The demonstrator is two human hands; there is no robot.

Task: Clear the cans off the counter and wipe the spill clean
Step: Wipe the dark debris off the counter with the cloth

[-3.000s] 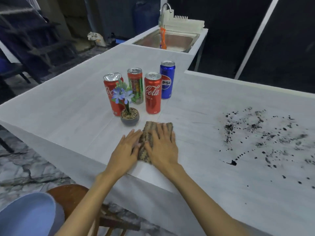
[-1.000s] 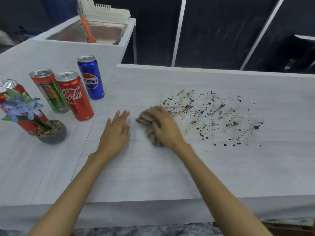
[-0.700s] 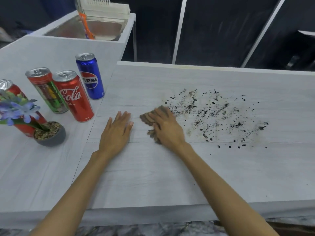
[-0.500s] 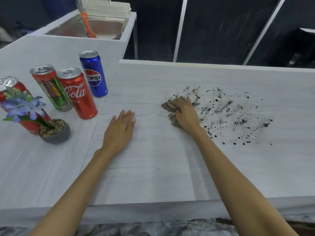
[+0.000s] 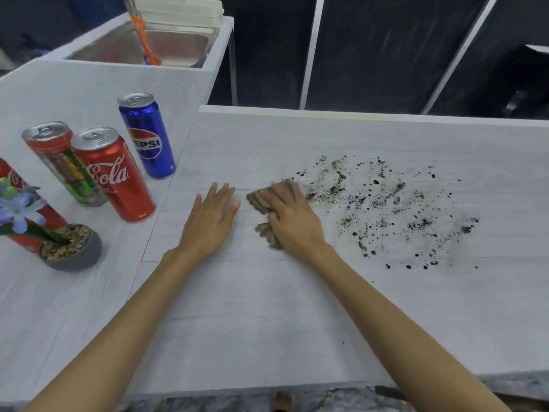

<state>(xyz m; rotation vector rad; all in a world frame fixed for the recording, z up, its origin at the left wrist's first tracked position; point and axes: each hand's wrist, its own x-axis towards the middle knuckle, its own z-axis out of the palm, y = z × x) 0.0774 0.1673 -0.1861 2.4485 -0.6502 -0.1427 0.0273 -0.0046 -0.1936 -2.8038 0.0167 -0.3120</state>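
A brown cloth (image 5: 262, 200) lies on the white counter (image 5: 267, 322) at the left edge of a dark speckled spill (image 5: 386, 209). My right hand (image 5: 292, 218) presses flat on the cloth with fingers extended. My left hand (image 5: 212, 221) rests flat on the counter just left of the cloth. Several cans stand upright at the left: a blue Pepsi can (image 5: 147, 136), a red Coca-Cola can (image 5: 114, 173), a red and green can (image 5: 64, 162), and a red can (image 5: 17, 203) partly hidden behind a flower.
A small grey pot with a purple flower (image 5: 69, 248) stands in front of the cans. A steel sink (image 5: 142, 44) with a white rack sits at the back left. The counter's far edge drops to a dark wall beyond.
My right hand pushed the cloth into the spill's left edge, then drew it back toward me and left. Smears show where it passed. My left hand stayed flat in place.
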